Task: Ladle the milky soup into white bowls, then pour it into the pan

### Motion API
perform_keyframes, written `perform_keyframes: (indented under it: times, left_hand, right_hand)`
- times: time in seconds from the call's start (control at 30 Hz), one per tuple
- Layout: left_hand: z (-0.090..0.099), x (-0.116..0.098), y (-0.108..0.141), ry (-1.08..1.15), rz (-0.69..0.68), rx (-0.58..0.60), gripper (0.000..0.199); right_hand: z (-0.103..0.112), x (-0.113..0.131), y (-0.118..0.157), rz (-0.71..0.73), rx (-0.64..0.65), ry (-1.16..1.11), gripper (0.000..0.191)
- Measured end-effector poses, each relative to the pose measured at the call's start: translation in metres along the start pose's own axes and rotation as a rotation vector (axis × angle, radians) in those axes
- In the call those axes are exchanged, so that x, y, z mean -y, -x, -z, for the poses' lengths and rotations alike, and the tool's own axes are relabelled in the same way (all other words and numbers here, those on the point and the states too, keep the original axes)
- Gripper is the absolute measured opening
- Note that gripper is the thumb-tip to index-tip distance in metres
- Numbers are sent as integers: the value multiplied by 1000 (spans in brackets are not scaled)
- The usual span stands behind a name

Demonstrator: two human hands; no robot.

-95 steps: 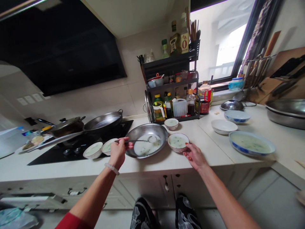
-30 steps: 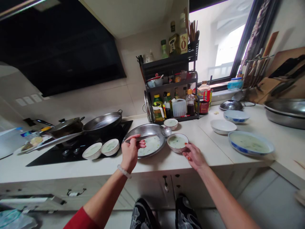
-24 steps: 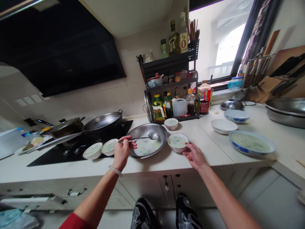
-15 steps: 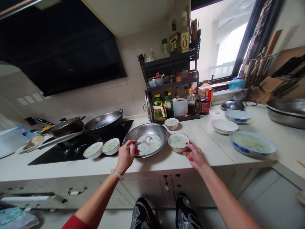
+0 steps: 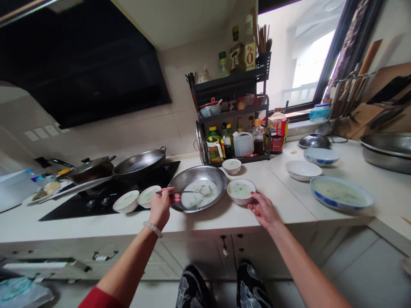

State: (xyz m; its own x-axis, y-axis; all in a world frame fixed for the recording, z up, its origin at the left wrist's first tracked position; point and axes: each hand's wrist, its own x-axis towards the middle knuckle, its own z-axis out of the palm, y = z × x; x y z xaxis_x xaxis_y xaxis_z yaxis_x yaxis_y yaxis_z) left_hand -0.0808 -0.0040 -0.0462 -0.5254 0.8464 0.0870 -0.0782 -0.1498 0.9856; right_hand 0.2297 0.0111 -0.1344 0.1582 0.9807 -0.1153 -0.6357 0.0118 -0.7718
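Note:
My left hand [image 5: 163, 204] is closed round the handle of a metal spoon [image 5: 204, 190], whose bowl dips into pale soup with green bits. That soup lies in a wide steel basin [image 5: 221, 182] at the counter's front. My right hand [image 5: 263, 209] grips the right rim of a small bowl of soup [image 5: 241, 190], thumb above and fingers at its side. This bowl stands on the counter beside the basin. Behind it is another small filled bowl [image 5: 231, 166]. Two more filled bowls, one at the far left [image 5: 126, 201] and one by my left hand [image 5: 148, 196], stand at the hob's edge.
A wok [image 5: 139, 164] and a lidded pan [image 5: 91, 169] sit on the black hob [image 5: 73, 209]. Behind the basin stands a rack [image 5: 231, 79] of bottles. To the right are a white bowl [image 5: 303, 170], a blue-patterned bowl [image 5: 321, 157] and a wide soup dish [image 5: 342, 193].
My left hand has moved left and lowered the spoon handle, and the spoon's bowl now sits lower and slightly further right in the basin. My right hand stays on the small bowl.

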Motion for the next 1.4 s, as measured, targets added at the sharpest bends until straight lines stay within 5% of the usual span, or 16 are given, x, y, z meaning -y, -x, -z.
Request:
perform_keyframes:
  times: [1.4]
  left_hand:
    - [0, -11, -1, 12, 19, -11, 16]
  right_hand:
    - [-1, 0, 0, -5, 0, 12, 34]
